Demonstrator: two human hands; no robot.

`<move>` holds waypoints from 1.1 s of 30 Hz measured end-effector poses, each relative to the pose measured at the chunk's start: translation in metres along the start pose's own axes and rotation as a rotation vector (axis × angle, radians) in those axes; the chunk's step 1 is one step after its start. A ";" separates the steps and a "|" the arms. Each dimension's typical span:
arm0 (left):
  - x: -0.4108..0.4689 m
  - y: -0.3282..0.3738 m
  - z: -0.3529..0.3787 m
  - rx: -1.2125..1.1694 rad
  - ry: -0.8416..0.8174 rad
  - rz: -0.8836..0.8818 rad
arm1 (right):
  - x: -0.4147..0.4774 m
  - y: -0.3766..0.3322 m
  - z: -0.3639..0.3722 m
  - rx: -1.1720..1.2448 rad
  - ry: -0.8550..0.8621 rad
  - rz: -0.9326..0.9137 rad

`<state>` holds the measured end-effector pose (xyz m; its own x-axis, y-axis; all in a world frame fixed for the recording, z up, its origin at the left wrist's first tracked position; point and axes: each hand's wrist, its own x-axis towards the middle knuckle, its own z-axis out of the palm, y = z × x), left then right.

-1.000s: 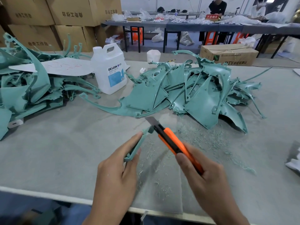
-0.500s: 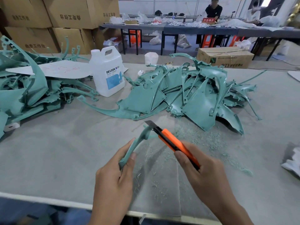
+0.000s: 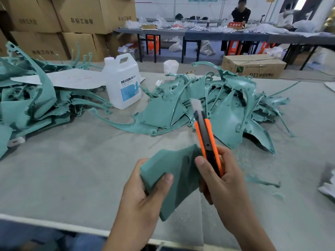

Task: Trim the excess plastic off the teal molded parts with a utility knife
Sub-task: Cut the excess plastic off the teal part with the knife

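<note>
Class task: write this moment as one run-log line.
left hand: grips teal part | right hand: grips utility knife | blade: extended, pointing up, off the part

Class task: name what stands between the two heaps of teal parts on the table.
In the head view, a white DEXCON jug stands between the left heap and the right heap, on the grey table.

Matt teal plastic part point(image 3: 174, 180), orange plastic knife point(image 3: 208, 142), grey cloth-covered table point(image 3: 72, 169).
</note>
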<state>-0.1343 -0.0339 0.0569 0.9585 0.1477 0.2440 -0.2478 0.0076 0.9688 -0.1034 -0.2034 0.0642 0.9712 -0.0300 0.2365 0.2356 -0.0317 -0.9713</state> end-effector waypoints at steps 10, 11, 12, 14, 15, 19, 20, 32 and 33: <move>0.007 0.002 -0.013 0.424 -0.035 0.105 | -0.005 -0.005 -0.014 -0.046 -0.005 -0.008; 0.014 0.006 -0.022 0.602 -0.041 0.175 | -0.008 -0.006 -0.019 -0.104 -0.003 -0.015; 0.022 0.008 -0.031 0.764 -0.052 0.210 | -0.012 -0.007 -0.025 -0.168 -0.009 -0.032; 0.035 0.010 -0.044 0.980 -0.061 0.189 | -0.022 -0.007 -0.034 -0.308 -0.041 -0.068; 0.040 0.010 -0.048 1.029 -0.053 0.170 | -0.027 -0.008 -0.037 -0.366 -0.063 -0.075; 0.050 0.006 -0.047 1.064 -0.034 0.164 | -0.039 -0.006 -0.039 -0.496 -0.137 -0.084; 0.048 0.006 -0.045 1.065 -0.029 0.180 | -0.038 -0.006 -0.040 -0.503 -0.127 -0.087; 0.035 0.014 -0.039 1.002 0.002 0.208 | -0.026 -0.005 -0.031 -0.390 -0.047 0.039; 0.034 0.015 -0.039 0.983 -0.008 0.198 | -0.022 -0.004 -0.029 -0.351 0.006 0.060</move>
<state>-0.1111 0.0094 0.0775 0.9143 0.0508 0.4019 -0.1802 -0.8375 0.5158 -0.1271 -0.2319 0.0635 0.9824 -0.0485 0.1804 0.1500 -0.3710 -0.9164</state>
